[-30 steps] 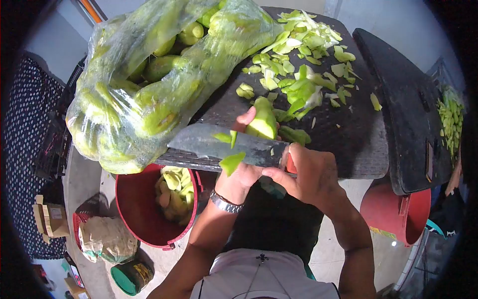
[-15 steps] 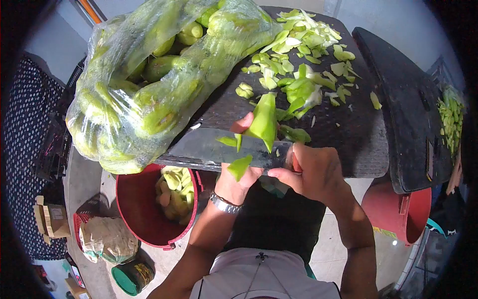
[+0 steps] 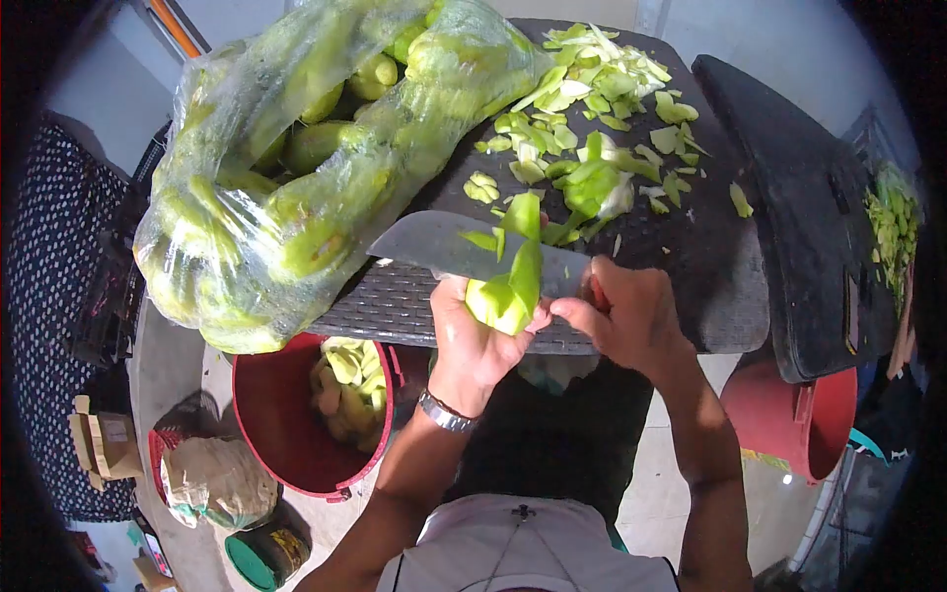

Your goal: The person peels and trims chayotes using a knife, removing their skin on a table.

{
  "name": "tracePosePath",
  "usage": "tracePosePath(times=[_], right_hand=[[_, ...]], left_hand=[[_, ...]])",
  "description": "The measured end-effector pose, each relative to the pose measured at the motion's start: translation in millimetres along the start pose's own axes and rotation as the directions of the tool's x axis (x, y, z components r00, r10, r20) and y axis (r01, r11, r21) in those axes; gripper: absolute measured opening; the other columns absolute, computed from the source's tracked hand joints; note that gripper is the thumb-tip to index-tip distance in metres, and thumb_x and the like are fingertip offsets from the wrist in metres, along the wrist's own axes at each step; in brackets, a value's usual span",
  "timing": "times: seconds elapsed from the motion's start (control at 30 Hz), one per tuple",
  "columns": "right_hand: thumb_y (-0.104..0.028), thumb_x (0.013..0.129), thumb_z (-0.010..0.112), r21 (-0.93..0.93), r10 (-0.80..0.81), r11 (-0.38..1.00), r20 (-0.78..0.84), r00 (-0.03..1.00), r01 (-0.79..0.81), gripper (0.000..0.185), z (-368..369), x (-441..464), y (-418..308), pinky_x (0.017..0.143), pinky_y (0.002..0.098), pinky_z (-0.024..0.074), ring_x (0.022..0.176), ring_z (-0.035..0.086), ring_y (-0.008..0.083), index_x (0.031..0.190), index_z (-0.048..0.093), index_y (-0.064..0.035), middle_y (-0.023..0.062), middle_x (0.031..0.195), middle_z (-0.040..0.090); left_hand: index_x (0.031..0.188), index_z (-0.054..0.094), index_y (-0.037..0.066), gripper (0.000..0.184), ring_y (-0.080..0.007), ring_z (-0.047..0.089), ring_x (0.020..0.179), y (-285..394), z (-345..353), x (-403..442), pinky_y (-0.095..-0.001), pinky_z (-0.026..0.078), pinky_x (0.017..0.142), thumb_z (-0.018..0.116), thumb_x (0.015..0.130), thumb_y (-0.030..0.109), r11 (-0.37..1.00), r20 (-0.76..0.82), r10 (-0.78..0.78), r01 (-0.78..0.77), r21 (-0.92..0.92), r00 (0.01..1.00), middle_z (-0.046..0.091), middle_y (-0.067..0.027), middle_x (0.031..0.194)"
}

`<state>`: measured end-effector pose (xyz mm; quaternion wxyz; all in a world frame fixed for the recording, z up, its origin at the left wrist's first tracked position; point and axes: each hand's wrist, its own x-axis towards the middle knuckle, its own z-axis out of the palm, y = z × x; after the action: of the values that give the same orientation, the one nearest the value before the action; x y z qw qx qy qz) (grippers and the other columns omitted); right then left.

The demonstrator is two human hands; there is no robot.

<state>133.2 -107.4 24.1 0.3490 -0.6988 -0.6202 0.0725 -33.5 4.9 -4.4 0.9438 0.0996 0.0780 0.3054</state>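
One bag (image 3: 326, 212), one knife (image 3: 449, 252), one fruit (image 3: 496, 304), two hands
We see the fruit glossy green, partly peeled, above the worktop (image 3: 715, 311) near its six o'clock edge; our left hand (image 3: 473, 350) has its fingers clamped around it, our right hand (image 3: 633, 314), at three o'clock, fingers wrapped on the knife.

The bag (image 3: 217, 247) lies left on the table (image 3: 715, 286), peels (image 3: 617, 81) right, the knife (image 3: 449, 255) before them; buckets (image 3: 266, 414) stand below left and right.
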Motion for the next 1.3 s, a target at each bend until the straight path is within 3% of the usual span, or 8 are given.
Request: tracePosePath(times=[0.23, 0.33, 0.57, 0.67, 0.83, 1.03, 1.2, 1.3], right_hand=[[-0.049, 0.098, 0.069, -0.062, 0.185, 0.979, -0.096, 0.978, -0.192, 0.052, -10.0, 23.5, 45.1, 0.058, 0.0475, 0.0495, 0.06, 0.065, 0.04, 0.075, 0.06, -0.0032, 0.016, 0.063, 0.061], [-0.049, 0.1, 0.066, 0.234, 0.633, 0.684, 0.28, 0.722, -0.691, 0.05, -26.9, 34.2, 47.3, 0.061, 0.0483, 0.0495, 0.059, 0.062, 0.0394, 0.079, 0.064, -0.003, 0.0184, 0.065, 0.061], [-0.05, 0.092, 0.075, 0.009, -0.021, 1.0, 0.104, 0.994, 0.02, 0.046, -12.5, -3.0, -16.7, 0.05, 0.0434, 0.0499, 0.055, 0.065, 0.0301, 0.089, 0.066, -0.0045, 0.0123, 0.064, 0.064], [-0.05, 0.089, 0.077, 0.017, -0.021, 1.0, 0.094, 0.995, 0.019, 0.046, -4.4, -5.0, -19.9, 0.049, 0.0425, 0.0503, 0.055, 0.067, 0.0308, 0.088, 0.064, -0.006, 0.0096, 0.062, 0.064], [-0.05, 0.093, 0.074, 0.001, -0.094, 0.996, -0.027, 0.995, 0.094, 0.048, -9.1, 6.4, -3.3, 0.051, 0.0435, 0.051, 0.057, 0.069, 0.0328, 0.079, 0.058, -0.0065, 0.0102, 0.061, 0.064], [-0.061, 0.1, 0.059, 0.099, 0.338, 0.941, -0.227, 0.913, -0.323, 0.06, -19.6, 24.1, 57.4, 0.044, 0.0419, 0.0411, 0.044, 0.055, 0.0213, 0.074, 0.057, -0.0067, 0.0097, 0.055, 0.056], [-0.077, 0.098, 0.045, 0.852, 0.513, 0.253, 0.284, 0.81, -0.459, 0.069, -40.1, 32.9, 41.1, 0.037, 0.0292, 0.0285, 0.038, 0.035, 0.0098, 0.068, 0.05, -0.0146, -0.003, 0.051, 0.039], [-0.08, 0.096, 0.043, 0.802, 0.379, -0.212, 0.595, 0.709, -0.559, 0.07, -18.7, 36.0, 48.3, 0.035, 0.0255, 0.0254, 0.036, 0.03, 0.0083, 0.068, 0.048, -0.0163, -0.0063, 0.05, 0.033]], left_hand=[[0.144, 0.047, -0.004, 0.072, -0.0279, 0.059, 0.065, -0.5, -1.2, -1.5, -0.0343, 0.05, 0.055, 0.054, 0.098, 0.051, 0.993, 0.123, -0.106, 0.098, 0.07, 0.987, 0.063, -0.0219, 0.109], [0.145, 0.047, -0.002, 0.072, -0.0273, 0.059, 0.068, 1.3, 1.1, -0.3, -0.0328, 0.052, 0.055, 0.055, 0.098, 0.052, 0.991, 0.085, -0.111, 0.104, 0.087, 0.99, 0.062, -0.0224, 0.114], [0.138, 0.055, 0.0, 0.057, -0.0306, 0.068, 0.079, -5.1, -10.1, -1.2, -0.0401, 0.056, 0.064, 0.051, 0.103, 0.045, 1.0, -0.162, 0.022, -0.02, 0.014, 0.987, 0.067, -0.0161, 0.115], [0.135, 0.057, 0.001, 0.052, -0.0328, 0.068, 0.08, -12.3, -2.3, 0.4, -0.0427, 0.058, 0.066, 0.051, 0.103, 0.041, 0.995, -0.3, 0.052, -0.075, -0.064, 0.952, 0.067, -0.0175, 0.116], [0.137, 0.055, -0.003, 0.061, -0.0323, 0.067, 0.079, -2.7, -7.3, -12.6, -0.039, 0.056, 0.063, 0.053, 0.1, 0.045, 0.997, 0.115, -0.068, 0.072, -0.036, 0.991, 0.065, -0.0213, 0.119], [0.141, 0.051, -0.003, 0.069, -0.0285, 0.065, 0.077, 7.8, 1.2, -15.9, -0.0334, 0.054, 0.057, 0.053, 0.099, 0.051, 0.98, 0.022, -0.105, 0.1, 0.17, 0.994, 0.065, -0.0195, 0.114], [0.138, 0.053, -0.004, 0.061, -0.0258, 0.066, 0.08, 7.0, 6.8, -5.2, -0.0314, 0.054, 0.059, 0.046, 0.104, 0.047, 0.951, -0.189, -0.059, 0.113, 0.287, 0.98, 0.067, -0.0173, 0.11], [0.135, 0.056, -0.004, 0.06, -0.0273, 0.066, 0.082, 7.2, 12.2, -5.1, -0.0341, 0.054, 0.07, 0.044, 0.105, 0.046, 0.978, -0.207, -0.142, 0.17, 0.122, 0.968, 0.067, -0.0161, 0.111]])
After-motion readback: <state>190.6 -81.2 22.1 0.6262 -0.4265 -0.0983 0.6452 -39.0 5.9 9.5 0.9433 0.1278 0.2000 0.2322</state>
